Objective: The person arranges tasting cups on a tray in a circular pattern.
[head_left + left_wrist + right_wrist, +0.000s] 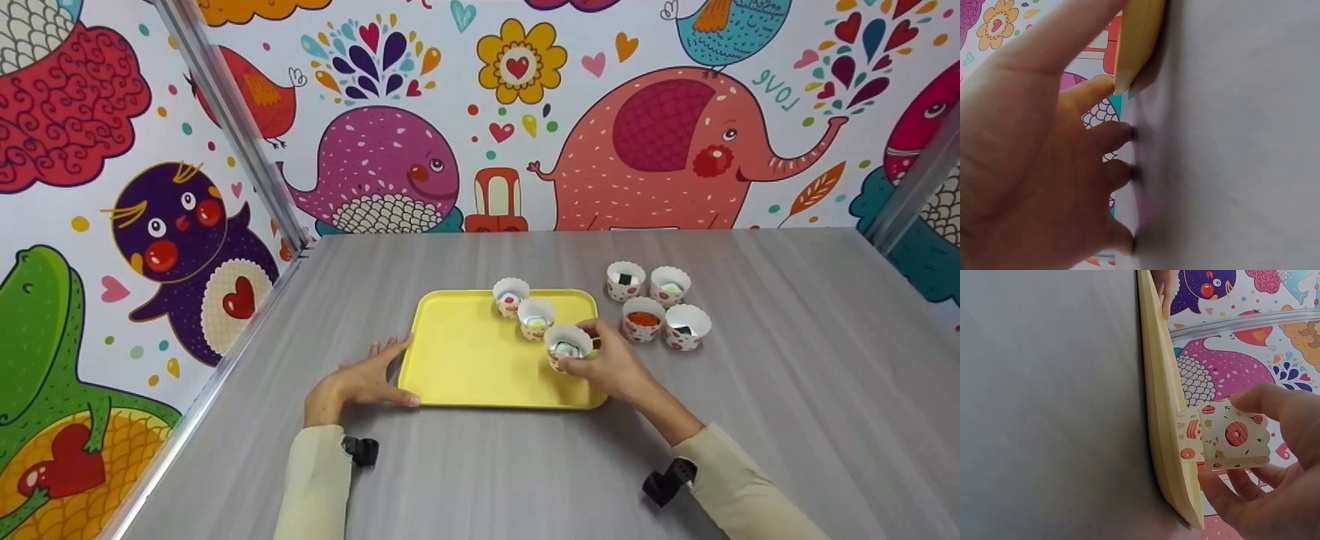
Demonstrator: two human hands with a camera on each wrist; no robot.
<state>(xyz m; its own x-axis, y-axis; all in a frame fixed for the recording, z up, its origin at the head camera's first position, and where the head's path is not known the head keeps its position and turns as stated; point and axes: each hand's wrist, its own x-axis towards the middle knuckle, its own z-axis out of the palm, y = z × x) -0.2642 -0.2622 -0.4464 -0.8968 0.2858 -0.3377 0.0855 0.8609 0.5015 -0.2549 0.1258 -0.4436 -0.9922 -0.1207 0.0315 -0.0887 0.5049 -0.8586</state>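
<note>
A yellow tray (465, 352) lies on the table. My left hand (367, 381) spreads its fingers at the tray's left edge; in the left wrist view the left hand (1044, 169) has several fingertips on the tabletop and the index finger against the tray (1137, 42). The right hand (611, 364) grips a patterned paper baking cup (568, 346) over the tray's right side. Thumb and fingers lie on either side of this cup (1234, 434) in the right wrist view. Two other paper cups, one (511, 298) farther back and one (537, 319) nearer, stand diagonally on the tray.
Right of the tray stand several more paper cups: one (625, 281) with a black-and-white piece, one (669, 285) with something pale, one (643, 320) with orange contents, one (685, 328) with a dark piece. A cartoon-printed wall (517, 157) rises behind the grey table (480, 472).
</note>
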